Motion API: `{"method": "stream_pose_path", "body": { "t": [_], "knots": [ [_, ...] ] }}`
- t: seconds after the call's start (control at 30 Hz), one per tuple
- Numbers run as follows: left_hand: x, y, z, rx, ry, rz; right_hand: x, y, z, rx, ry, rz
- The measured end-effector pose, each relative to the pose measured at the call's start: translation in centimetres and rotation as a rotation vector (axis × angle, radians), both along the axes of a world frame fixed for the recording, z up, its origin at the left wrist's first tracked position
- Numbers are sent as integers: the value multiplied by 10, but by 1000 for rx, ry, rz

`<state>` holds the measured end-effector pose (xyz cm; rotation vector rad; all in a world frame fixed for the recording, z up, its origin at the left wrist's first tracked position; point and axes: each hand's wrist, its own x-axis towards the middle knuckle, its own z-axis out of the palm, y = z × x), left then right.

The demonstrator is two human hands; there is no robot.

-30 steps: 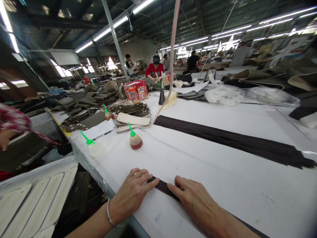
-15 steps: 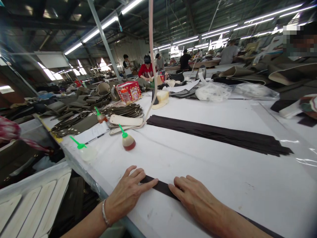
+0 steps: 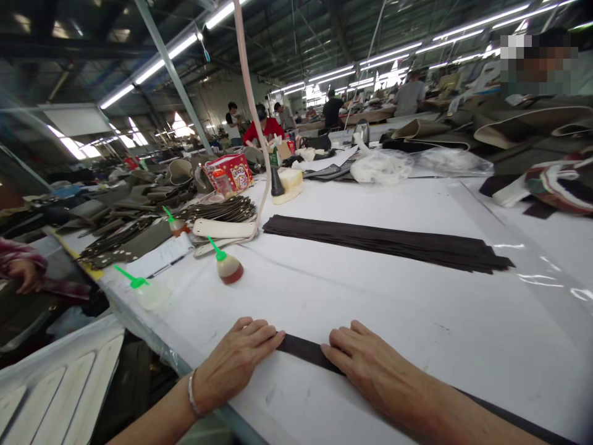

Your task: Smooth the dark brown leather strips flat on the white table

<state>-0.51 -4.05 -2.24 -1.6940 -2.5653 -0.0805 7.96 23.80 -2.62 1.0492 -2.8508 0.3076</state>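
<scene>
A long dark strip [image 3: 303, 349] lies along the near edge of the white table [image 3: 380, 296]. My left hand [image 3: 236, 358] lies flat with fingers stretched out, its fingertips on the strip's left end. My right hand [image 3: 365, 364] lies flat on the strip a little to the right, fingers spread, and my forearm covers the strip further along. A pile of similar dark strips [image 3: 384, 241] lies across the middle of the table, beyond both hands.
A squeeze bottle with reddish glue and a green nozzle [image 3: 227, 266] stands ahead of my left hand, a clear one [image 3: 148, 293] near the left edge. Beige and dark cut pieces [image 3: 222, 228], a red box [image 3: 229, 173] and plastic bags [image 3: 384, 167] lie behind. People work at far tables.
The view has swung right and down slightly. My left hand has slid a little left along the strip's end; both hands stay flat on it.
</scene>
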Motion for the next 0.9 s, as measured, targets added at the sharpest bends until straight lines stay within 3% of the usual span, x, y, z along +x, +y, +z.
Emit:
{"method": "stream_pose_path", "body": {
  "t": [0.3, 0.5, 0.7, 0.9],
  "knots": [
    [2, 12, 7, -90, 2, -6, 14, 17, 7, -49, -38, -16],
    [2, 18, 7, -50, 49, -30, 24, 31, 7, -43, -73, -24],
    [5, 23, 10, 114, 104, -53, 30, 41, 9, -56, -50, -34],
    [38, 68, 6, 315, -141, 31, 31, 38, 6, -85, -35, -96]
  ]
}}
